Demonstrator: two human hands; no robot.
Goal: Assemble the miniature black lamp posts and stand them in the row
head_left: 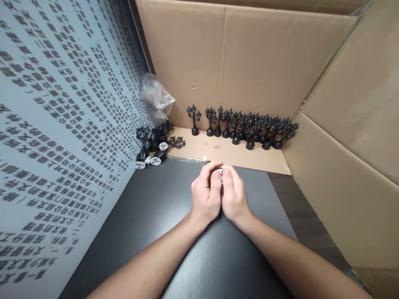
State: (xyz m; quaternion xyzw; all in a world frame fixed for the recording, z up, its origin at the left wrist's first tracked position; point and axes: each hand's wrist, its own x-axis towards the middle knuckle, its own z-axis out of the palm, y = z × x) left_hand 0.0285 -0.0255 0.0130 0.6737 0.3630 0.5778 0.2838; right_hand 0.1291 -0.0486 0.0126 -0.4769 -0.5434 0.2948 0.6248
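1. Around the far and right sides of the workspace stand tall cardboard walls [258,62], meeting in a corner like an open box turned on its side.
2. On the left rises a pale blue-grey panel [56,124] printed with rows of dark characters, too blurred to read.
3. Below both lies the dark desk [149,224], with a flat cardboard sheet [224,153] laid over its far edge and running up to the back wall.
4. Along that sheet, against the back wall, a row of small black lamp-post figures [249,128] stands upright on round bases, packed closely toward the right corner; one lamp post [194,118] stands a little apart at the left end.
5. At the left corner a crumpled clear plastic bag [156,97] leans against the wall; whether anything is in it cannot be told.
6. Just beside the bag, a loose heap of lamp posts [156,145] lies tipped over, some showing white undersides.
7. The left hand [205,193] and right hand [233,195] are pressed side by side near the middle of the desk, fingers curled inward.
8. Between their fingertips a small white-and-dark part [221,171] is pinched by both hands, mostly hidden.
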